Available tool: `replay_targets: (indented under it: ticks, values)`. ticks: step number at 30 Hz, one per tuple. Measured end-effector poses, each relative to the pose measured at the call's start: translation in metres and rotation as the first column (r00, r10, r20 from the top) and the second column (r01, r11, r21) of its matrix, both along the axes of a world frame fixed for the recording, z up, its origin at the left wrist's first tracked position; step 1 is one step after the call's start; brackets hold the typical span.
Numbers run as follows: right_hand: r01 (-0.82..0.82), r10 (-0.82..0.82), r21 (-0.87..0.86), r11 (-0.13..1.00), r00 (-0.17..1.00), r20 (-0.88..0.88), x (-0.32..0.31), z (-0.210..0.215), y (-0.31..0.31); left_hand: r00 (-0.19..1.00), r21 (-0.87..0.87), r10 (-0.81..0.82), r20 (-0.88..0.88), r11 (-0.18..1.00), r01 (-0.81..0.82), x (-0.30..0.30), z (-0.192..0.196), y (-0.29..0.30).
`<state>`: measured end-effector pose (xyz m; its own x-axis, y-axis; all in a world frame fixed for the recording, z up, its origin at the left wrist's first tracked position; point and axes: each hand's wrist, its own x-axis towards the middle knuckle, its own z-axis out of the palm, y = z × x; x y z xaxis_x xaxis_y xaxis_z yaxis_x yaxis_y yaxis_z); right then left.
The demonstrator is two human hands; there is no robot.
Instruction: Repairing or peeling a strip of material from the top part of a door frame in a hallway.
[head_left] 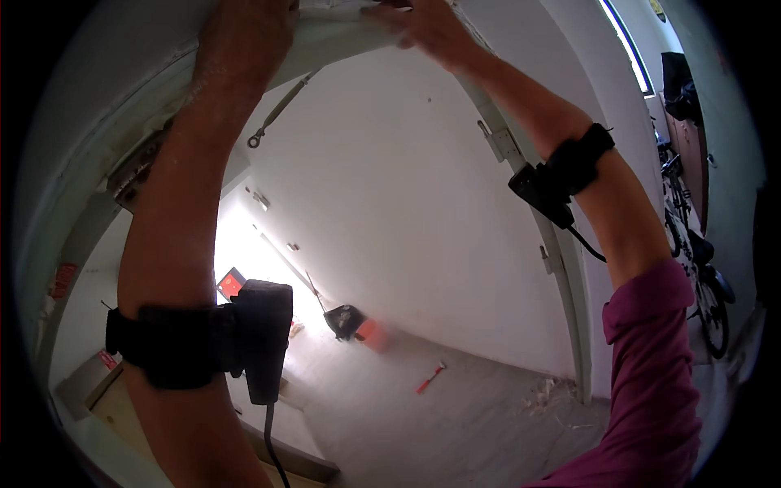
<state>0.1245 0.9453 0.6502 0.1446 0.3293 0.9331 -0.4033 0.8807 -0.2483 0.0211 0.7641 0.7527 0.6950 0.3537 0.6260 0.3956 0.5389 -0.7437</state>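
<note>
Both my arms reach up to the top beam (346,47) of a pale green door frame. My left hand (248,37) is raised against its left part; its fingers are mostly cut off by the upper edge, so I cannot tell what they hold. Farther right, my right hand (427,31) is at the beam with fingers stretched leftward and apart, slightly blurred. A dark patch beside those fingers is too unclear to name. Between my arms, a metal rod with a ring end (281,110) hangs down from the beam.
Hinges (504,145) project from the right jamb. Beyond the doorway, a red-handled hammer-like tool (431,378) lies on the grey floor, with a black dustpan (343,320) and a red bucket (372,335) farther back. Debris (553,396) is by the jamb's foot; a bicycle (712,309) stands at right.
</note>
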Motion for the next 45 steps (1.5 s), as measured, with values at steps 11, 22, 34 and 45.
replay_targets:
  ticks: [11, 22, 34, 45]
  values:
    - [0.684, -0.634, 0.366, 0.631, 0.727, -0.264, -0.021, 0.031, 0.021, 0.983, -0.121, -0.167, -0.078, 0.98, 0.157, -0.005, 0.015, 0.002]
    - [0.672, -0.623, 0.473, 0.569, 0.728, -0.285, -0.008, 0.052, 0.028, 0.987, -0.086, -0.159, -0.027, 0.984, 0.156, -0.008, 0.012, 0.0]
    - [0.537, -0.572, 0.413, 0.736, 0.819, -0.045, -0.012, 0.036, 0.021, 0.99, -0.112, -0.137, -0.027, 0.985, 0.133, -0.002, 0.015, -0.002]
    - [0.593, -0.606, 0.56, 0.579, 0.772, -0.191, 0.01, 0.043, 0.031, 0.983, -0.138, -0.182, -0.019, 0.974, 0.178, -0.008, 0.016, -0.008]
